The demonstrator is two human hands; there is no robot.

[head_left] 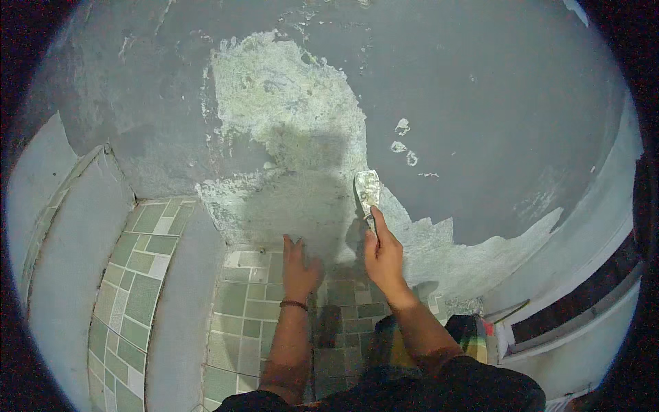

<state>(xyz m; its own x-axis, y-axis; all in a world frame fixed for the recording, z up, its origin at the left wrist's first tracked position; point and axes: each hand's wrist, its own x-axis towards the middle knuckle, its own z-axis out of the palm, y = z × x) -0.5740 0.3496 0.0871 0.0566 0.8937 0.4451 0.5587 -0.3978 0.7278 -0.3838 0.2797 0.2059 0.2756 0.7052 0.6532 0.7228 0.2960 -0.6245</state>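
In my right hand (384, 257) is a putty knife (368, 187), its broad blade pointing up and crusted with pale residue. Fingers wrap its handle, and the blade lies at the border between grey paint and a bare pale patch (309, 141) of the wall. My left hand (300, 269), with a dark band at the wrist, is low by the foot of the wall. Its fingers are apart and nothing is in them; whether they touch the wall I cannot tell. The grey painted wall (480, 89) has ragged, peeled edges and small chipped spots (403, 126).
Green and white tiles cover the floor (237, 323) below my hands. To the left rises a step with a tiled top (141, 275) and plain grey sides. A pale frame (549, 312) around a dark opening stands at the right, near a thin dark rod (513, 310).
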